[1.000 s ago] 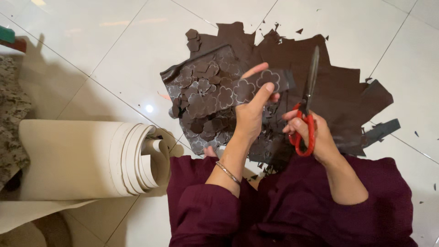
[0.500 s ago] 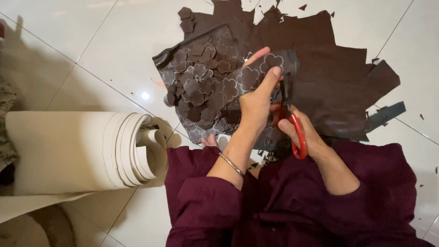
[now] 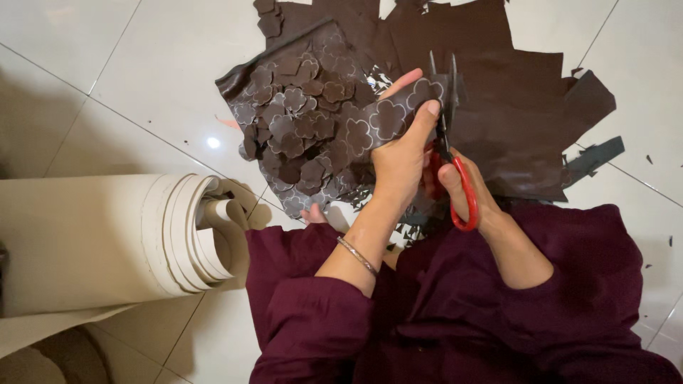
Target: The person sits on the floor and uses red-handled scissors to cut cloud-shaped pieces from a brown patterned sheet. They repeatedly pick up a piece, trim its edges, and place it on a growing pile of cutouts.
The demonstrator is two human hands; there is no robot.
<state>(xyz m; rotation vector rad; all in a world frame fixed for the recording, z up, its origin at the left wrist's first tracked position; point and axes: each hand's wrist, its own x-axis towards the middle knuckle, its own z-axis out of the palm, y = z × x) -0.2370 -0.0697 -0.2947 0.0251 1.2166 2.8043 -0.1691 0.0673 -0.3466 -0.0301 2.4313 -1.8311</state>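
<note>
Two hands share this cut: your left hand point(image 3: 400, 160) pinches the dark brown strip of leather-like sheet marked with pale flower outlines point(image 3: 388, 117), thumb on top and fingers under it, while your right hand point(image 3: 466, 188) is closed through the red loops of the red-handled steel scissors point(image 3: 449, 142), whose blades stand slightly parted at the strip's 3 o'clock end. Keep the strip taut and flat, feed it into the blades rather than chasing it, and I judge short snips will follow the scalloped outline best. At 9 o'clock of your left hand lies the heap of cut brown flower shapes point(image 3: 306, 121), matte and stiff-edged. Beyond, at 1 o'clock, larger brown offcuts point(image 3: 519, 107) lie on the glossy white tiled floor point(image 3: 142, 78). A thick roll of cream sheet point(image 3: 114, 238) rests at 8 o'clock.
</note>
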